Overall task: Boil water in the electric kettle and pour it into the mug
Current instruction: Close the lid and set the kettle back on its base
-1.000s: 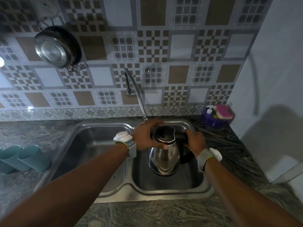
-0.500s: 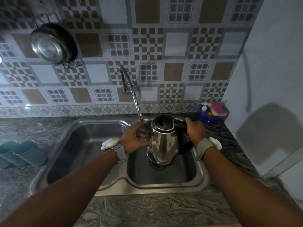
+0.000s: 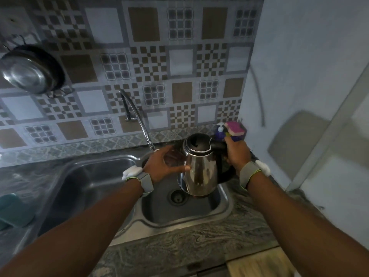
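Note:
A shiny steel electric kettle (image 3: 201, 172) with a black top and black handle hangs upright above the right basin of the sink (image 3: 179, 224). My right hand (image 3: 237, 152) grips the black handle at the kettle's right side. Just left of the kettle is my left hand (image 3: 161, 164), its fingers loosely spread; the thumb tip touches the steel body and the fingers reach toward the spout side. I cannot tell whether the lid is shut or whether there is water inside. A teal cup (image 3: 14, 210) lies on the counter at the far left edge.
The flexible tap (image 3: 139, 120) ends just behind my left hand. A pink sponge (image 3: 234, 129) and a soap bottle (image 3: 220, 132) stand in the back right corner by the blue wall (image 3: 299, 76). A steel bowl (image 3: 28, 72) hangs top left. Granite counter (image 3: 199, 242) fronts the sink.
The kettle has moved up and to the right, away from the tap's end. My left hand has slid from the kettle's top rim to its side and loosened.

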{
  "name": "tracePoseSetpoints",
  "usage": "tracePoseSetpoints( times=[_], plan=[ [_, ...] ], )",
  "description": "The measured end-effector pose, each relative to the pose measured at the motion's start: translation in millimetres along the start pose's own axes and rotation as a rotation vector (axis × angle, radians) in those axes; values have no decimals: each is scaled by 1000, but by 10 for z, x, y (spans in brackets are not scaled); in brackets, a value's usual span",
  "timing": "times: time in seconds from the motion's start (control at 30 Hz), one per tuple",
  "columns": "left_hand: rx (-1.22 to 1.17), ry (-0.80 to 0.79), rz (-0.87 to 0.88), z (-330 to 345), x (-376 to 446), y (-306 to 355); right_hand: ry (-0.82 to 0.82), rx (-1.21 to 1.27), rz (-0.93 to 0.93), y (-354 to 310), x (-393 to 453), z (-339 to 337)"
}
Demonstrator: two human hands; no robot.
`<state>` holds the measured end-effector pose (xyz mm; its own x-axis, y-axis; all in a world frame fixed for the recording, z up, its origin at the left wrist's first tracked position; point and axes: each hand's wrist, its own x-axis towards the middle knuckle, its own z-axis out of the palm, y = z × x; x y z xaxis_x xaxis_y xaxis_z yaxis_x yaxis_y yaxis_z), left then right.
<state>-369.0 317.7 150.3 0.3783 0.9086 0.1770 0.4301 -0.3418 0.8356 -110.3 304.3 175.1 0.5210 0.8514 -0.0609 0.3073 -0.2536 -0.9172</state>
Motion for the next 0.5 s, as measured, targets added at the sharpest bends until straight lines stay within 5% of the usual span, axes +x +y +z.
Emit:
tracePoseSetpoints(
  times=[0.5],
  plan=[
    [-58, -214, 187, 654, -115, 500, 267, 21, 54, 338, -837, -1058]
  ],
)
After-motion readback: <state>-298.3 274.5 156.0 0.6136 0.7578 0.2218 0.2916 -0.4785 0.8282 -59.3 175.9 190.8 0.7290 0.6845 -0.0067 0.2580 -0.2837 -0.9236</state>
